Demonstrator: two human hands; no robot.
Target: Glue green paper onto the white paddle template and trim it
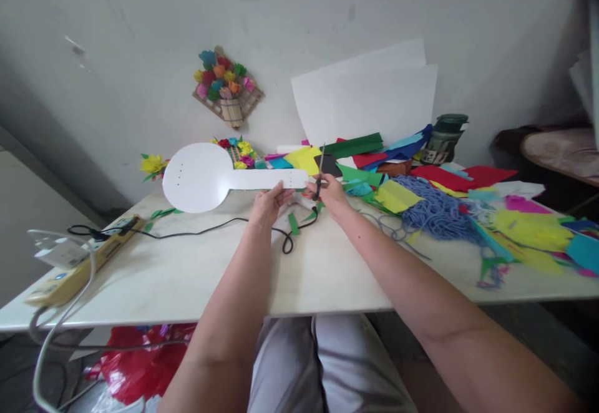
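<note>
My left hand [267,202] grips the narrow handle of a white card cut-out [201,177] shaped like a paddle, its round end pointing left and held just above the table. Small punched holes dot the round part and the handle. My right hand [331,193] holds a pair of dark scissors [320,173] upright, the blades at the right end of the handle. A small green paper strip [293,223] lies on the table under my hands.
A black cable [206,232] runs from a yellow power strip [75,262] at the left edge. Coloured paper scraps [397,194] and blue yarn [433,210] cover the right half. White sheets [369,104] lean on the wall; paper flowers [224,82] hang there.
</note>
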